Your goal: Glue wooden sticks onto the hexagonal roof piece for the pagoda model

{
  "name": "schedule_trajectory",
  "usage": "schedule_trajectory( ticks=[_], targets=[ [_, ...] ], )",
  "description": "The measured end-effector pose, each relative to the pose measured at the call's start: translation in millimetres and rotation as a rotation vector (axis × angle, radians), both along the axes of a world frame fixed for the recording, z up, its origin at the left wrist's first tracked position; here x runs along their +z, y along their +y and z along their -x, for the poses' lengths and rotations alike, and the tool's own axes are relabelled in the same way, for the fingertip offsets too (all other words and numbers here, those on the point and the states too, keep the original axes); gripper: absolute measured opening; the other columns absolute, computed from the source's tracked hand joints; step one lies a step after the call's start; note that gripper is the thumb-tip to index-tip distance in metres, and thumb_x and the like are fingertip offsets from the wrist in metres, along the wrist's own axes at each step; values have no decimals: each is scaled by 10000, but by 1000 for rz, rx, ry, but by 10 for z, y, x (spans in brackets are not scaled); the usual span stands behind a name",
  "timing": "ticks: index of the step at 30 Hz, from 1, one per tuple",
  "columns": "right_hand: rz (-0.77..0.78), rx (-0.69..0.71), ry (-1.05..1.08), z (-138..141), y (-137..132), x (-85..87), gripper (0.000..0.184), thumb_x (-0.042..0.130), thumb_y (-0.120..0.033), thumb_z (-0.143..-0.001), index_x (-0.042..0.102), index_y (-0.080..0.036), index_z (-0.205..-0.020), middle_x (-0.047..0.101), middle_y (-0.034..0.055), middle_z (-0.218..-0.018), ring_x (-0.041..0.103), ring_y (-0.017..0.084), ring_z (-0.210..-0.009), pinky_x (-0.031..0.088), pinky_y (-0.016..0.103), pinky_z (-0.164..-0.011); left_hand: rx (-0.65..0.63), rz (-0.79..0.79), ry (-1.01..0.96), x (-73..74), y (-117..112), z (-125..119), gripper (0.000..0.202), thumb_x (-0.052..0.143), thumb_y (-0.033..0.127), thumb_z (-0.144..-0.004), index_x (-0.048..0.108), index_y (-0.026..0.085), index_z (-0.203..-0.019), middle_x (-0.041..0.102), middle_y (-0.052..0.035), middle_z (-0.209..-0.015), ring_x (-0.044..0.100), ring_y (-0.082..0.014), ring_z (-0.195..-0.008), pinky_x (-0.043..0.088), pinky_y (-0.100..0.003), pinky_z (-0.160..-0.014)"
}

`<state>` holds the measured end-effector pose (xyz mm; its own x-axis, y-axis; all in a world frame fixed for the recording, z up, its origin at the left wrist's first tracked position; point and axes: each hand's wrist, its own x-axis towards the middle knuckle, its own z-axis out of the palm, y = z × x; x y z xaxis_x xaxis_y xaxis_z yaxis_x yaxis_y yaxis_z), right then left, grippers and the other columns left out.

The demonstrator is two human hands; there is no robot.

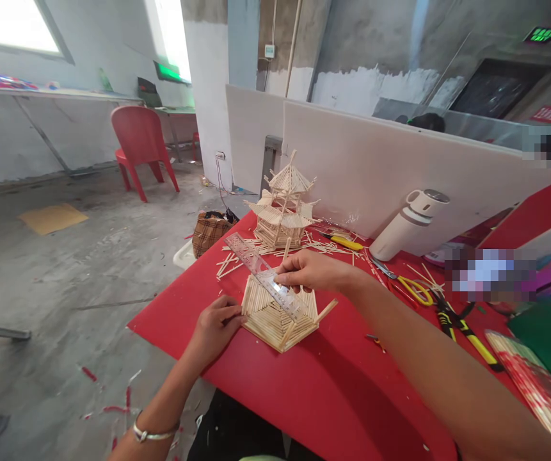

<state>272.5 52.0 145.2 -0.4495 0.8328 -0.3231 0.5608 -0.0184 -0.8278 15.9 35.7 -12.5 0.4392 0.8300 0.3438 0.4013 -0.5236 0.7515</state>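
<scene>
A hexagonal panel of thin wooden sticks (260, 320) lies on the red table, with short sticks standing up at a few of its corners. My left hand (217, 328) is closed at the panel's left corner, thumb and fingertips gripping the edge. Above the panel, my right hand (304, 270) pinches a clear plastic ruler (249, 254), which slants across the panel from far left to near right. Whether the ruler touches the panel all along cannot be made out. Just behind stands a pagoda model (282, 214) built of the same sticks, loose sticks (230, 264) strewn around it.
On the right of the red table (304, 397) are a white thermos (407, 224), yellow-handled scissors (414, 290), pliers (467, 333), a yellow utility knife (345, 242) and a bundle of red-tipped sticks (534, 384). A white partition (352, 160) borders the far side.
</scene>
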Motion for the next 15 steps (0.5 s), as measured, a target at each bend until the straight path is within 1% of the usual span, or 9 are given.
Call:
schedule_trajectory(
  ticks=[3,8,15],
  targets=[
    [16,-2,-17,-1,-2,-3,226,650,-380,-835,649,-166,-762,577,-15,-621,489,81,-551,357,213,-500,-1,0,9,7,-5,1,230,586,324,-911,744,187,-815,633,-50,-859,601,-140,-743,477,-248,-689],
    [3,25,-26,2,-2,0,234,631,-381,-847,643,-171,-746,570,-18,-625,487,81,-550,369,214,-510,12,-13,23,32,-13,-5,231,584,313,-907,752,185,-813,639,-56,-861,590,-140,-722,483,-251,-692],
    [-3,54,1,29,-21,49,231,630,-340,-838,611,-168,-686,568,-14,-642,501,86,-586,335,213,-503,14,-21,30,41,-9,-11,226,590,317,-906,756,191,-819,641,-55,-866,597,-139,-726,481,-247,-688]
  ],
)
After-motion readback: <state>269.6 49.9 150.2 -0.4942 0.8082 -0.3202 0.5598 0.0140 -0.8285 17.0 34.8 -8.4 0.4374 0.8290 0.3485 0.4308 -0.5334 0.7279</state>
